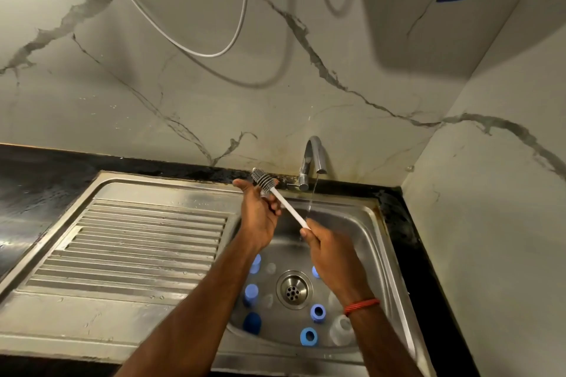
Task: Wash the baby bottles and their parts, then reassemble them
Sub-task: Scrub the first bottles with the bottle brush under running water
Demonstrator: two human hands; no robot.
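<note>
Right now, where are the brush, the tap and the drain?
brush (289,209), head view, middle of its white handle.
tap (303,174), head view, upright body.
drain (294,289), head view, perforated centre.

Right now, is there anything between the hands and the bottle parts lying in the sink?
Nothing visible does. The blue parts and a clear bottle lie uncovered around the drain, below the hands. Both hands are occupied, though: the right hand grips the brush by its handle, the left hand holds it near the bristles.

Water runs from a steel faucet (307,164) between marble wall (214,95), black countertop (36,170) and ribbed drainboard (137,239).
</note>
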